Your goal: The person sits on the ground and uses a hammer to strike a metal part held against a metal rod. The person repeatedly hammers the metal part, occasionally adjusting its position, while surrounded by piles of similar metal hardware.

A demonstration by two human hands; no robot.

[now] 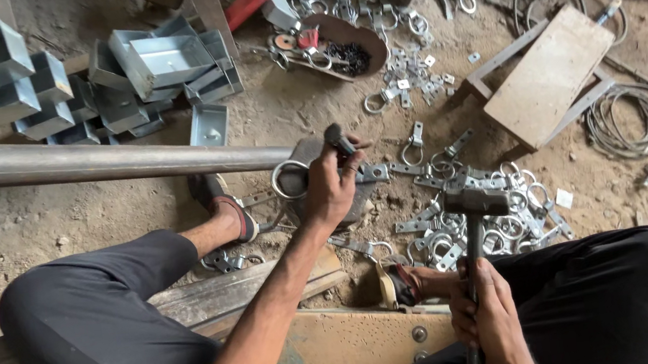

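My left hand (330, 185) grips a short dark punch-like tool (336, 138) and holds it down on a metal ring-and-plate fitting (292, 180) that rests at the end of a long steel pipe (84, 161). My right hand (489, 319) is closed around the handle of a hammer. Its dark head (475, 203) hangs over a heap of loose ring fittings (481, 215) on the dirt floor. Both my feet wear sandals, one (217, 201) by the pipe end, one (395, 282) near the hammer handle.
Stacked grey sheet-metal boxes (155, 62) lie at the upper left. A brown tray of small hardware (359, 38) and more ring fittings (409, 68) sit at top centre. A low wooden stool (550, 74) and coiled wire (628, 122) are at the right.
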